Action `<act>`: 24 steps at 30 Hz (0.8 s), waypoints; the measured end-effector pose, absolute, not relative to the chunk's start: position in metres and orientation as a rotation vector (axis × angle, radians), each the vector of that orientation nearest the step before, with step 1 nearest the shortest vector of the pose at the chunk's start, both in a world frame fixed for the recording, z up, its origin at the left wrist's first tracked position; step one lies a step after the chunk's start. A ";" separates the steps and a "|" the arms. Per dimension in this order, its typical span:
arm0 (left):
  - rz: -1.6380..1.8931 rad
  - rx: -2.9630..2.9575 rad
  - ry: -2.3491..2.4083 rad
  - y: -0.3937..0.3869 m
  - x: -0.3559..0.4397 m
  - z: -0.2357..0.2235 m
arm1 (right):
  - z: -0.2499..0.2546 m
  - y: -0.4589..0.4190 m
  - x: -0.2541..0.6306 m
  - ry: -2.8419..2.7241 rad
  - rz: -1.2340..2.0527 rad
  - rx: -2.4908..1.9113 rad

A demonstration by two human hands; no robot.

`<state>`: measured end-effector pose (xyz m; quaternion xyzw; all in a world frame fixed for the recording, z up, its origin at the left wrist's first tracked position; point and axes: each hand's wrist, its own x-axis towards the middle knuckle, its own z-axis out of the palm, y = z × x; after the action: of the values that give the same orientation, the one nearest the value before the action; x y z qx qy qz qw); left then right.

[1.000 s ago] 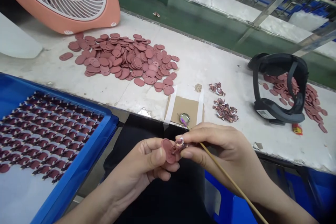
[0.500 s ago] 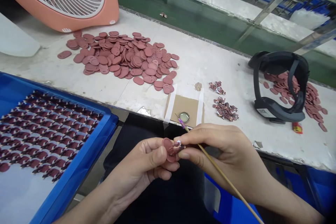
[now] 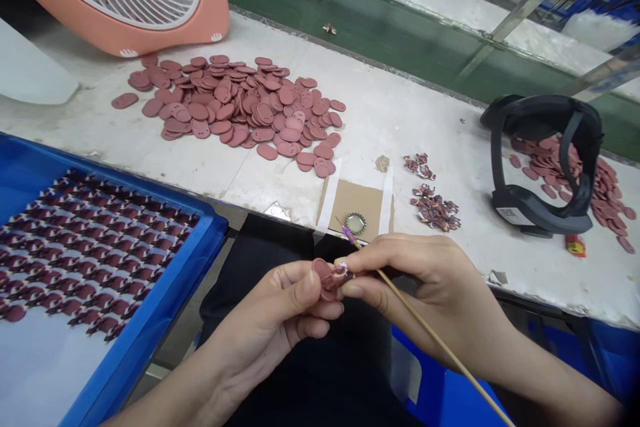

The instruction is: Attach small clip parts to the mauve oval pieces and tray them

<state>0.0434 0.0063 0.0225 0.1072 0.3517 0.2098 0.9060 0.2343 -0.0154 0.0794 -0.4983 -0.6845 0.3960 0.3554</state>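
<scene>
My left hand (image 3: 287, 303) pinches a reddish-brown oval disc (image 3: 321, 269) between thumb and fingers. Against that disc lies a small brown-and-white figurine (image 3: 341, 273), gripped by the thumb and forefinger of my right hand (image 3: 420, 287). A thin wooden stick (image 3: 425, 327) with a purple tip also rests in my right hand, slanting down to the right. Just beyond the fingers, a bottle cap (image 3: 355, 223) sits on a taped piece of cardboard (image 3: 345, 199). Small figurines (image 3: 434, 205) lie in two clusters to its right.
A heap of oval discs (image 3: 235, 100) covers the bench's left part; an orange fan (image 3: 150, 40) stands behind it. At left, a blue tray (image 3: 165, 307) holds rows of assembled pieces (image 3: 95, 233). A black headset strap (image 3: 543, 213) stands before more discs (image 3: 545, 153) at right.
The view has shifted slightly, so the bench things appear a little further right. Both hands keep their grip, with the figurine still against the disc.
</scene>
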 end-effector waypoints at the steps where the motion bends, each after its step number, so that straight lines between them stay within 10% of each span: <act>1: 0.436 0.209 0.727 0.007 0.044 0.023 | 0.080 -0.015 0.235 -1.774 1.025 -1.287; 24: 0.454 0.096 0.718 -0.001 0.042 0.022 | 0.081 -0.016 0.227 -1.870 0.934 -1.269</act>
<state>0.0423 -0.0008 0.0224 0.0464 0.3482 0.2200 0.9101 0.2270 -0.0163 0.0815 -0.4878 -0.7189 0.3590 0.3412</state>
